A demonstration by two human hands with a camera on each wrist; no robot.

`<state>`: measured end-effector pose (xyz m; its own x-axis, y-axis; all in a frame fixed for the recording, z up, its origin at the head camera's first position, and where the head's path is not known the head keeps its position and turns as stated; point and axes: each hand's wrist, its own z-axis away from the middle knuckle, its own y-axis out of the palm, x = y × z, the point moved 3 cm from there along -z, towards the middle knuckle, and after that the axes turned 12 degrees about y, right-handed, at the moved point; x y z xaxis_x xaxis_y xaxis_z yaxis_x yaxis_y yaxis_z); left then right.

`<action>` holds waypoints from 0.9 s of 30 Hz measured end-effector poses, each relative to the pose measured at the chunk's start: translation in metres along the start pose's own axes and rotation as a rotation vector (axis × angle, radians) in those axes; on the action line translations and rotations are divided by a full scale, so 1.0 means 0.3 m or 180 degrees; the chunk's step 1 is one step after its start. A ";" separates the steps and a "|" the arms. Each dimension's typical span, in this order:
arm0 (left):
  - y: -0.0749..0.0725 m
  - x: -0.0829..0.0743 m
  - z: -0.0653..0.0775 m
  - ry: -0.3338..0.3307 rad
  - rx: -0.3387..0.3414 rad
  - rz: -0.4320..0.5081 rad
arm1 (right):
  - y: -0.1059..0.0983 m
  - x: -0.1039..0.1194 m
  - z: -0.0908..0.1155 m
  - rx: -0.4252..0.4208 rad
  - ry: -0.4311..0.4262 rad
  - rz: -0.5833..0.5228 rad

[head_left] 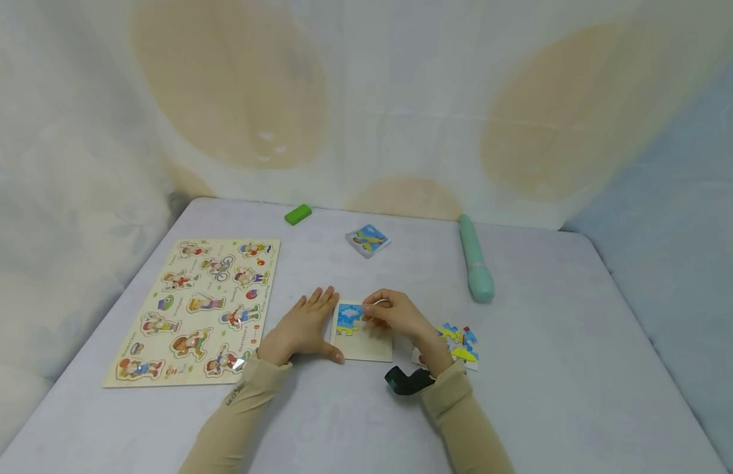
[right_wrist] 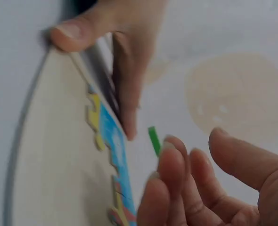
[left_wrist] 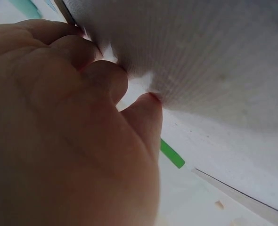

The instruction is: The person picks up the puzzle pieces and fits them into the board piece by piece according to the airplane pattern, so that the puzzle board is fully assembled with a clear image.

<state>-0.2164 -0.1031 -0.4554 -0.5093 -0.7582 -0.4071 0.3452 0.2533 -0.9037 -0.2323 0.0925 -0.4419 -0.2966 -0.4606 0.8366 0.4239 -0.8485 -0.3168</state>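
A small square puzzle board [head_left: 366, 350] lies between the two hands, with joined blue and yellow pieces [head_left: 347, 317] along its far left part. My left hand [head_left: 307, 326] rests beside the board's left edge, fingers spread and thumb at its near left corner. Over the right part of the board hovers my right hand [head_left: 399, 316]. In the right wrist view the right hand's fingers [right_wrist: 169, 169] are loosely bent, with a gap to the thumb and nothing between them. Loose puzzle pieces [head_left: 458, 339] lie right of the board, partly hidden by the right wrist.
A large board of cartoon figures [head_left: 195, 319] lies at the left. Farther back are a green block [head_left: 298, 214] and a small picture card [head_left: 368, 240]. At the right lies a mint-green rolled object, likely a folded umbrella [head_left: 476, 260]. A curtain [head_left: 402, 99] hangs behind the table.
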 end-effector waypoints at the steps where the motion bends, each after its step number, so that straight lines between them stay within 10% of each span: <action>1: 0.000 -0.001 -0.001 0.0006 -0.0002 0.0012 | -0.015 -0.002 0.005 0.0065 0.0002 -0.0039; 17: -0.016 -0.013 0.003 0.0022 0.0011 0.0055 | -0.303 -0.157 0.117 -0.0256 0.0084 -0.0190; 27: -0.003 -0.003 -0.001 0.0021 -0.0003 0.0063 | -0.386 -0.226 0.171 -0.0433 0.0099 0.0418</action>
<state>-0.2163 -0.1025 -0.4543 -0.5076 -0.7491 -0.4257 0.3545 0.2688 -0.8956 -0.2173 0.2354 -0.4390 -0.2734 -0.5757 0.7706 0.3417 -0.8070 -0.4817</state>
